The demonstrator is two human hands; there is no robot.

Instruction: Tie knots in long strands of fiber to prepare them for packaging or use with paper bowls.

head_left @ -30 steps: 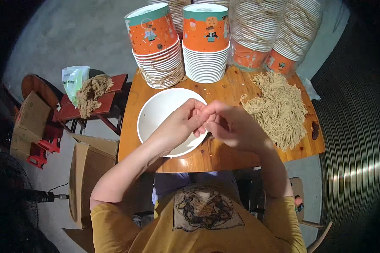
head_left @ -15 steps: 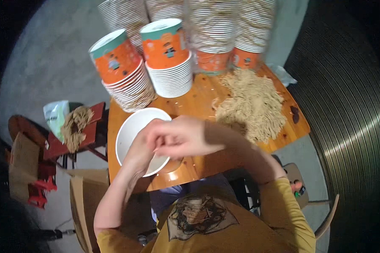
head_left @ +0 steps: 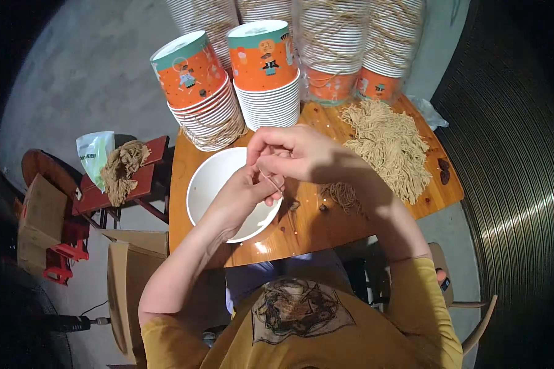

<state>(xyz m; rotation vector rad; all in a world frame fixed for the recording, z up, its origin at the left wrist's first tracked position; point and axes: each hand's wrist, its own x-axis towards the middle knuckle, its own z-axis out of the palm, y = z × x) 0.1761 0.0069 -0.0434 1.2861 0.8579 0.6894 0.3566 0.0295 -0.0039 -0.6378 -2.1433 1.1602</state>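
Centrally, empty white bowl, both hands in pinched grip on thin strand, stacked orange cups behind

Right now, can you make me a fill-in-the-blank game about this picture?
1. Both hands meet above a white ____.
2. The pile of strings lies on the ____ side of the table.
3. The cups are stacked and mostly ____ in colour.

Missing words: bowl; right; orange
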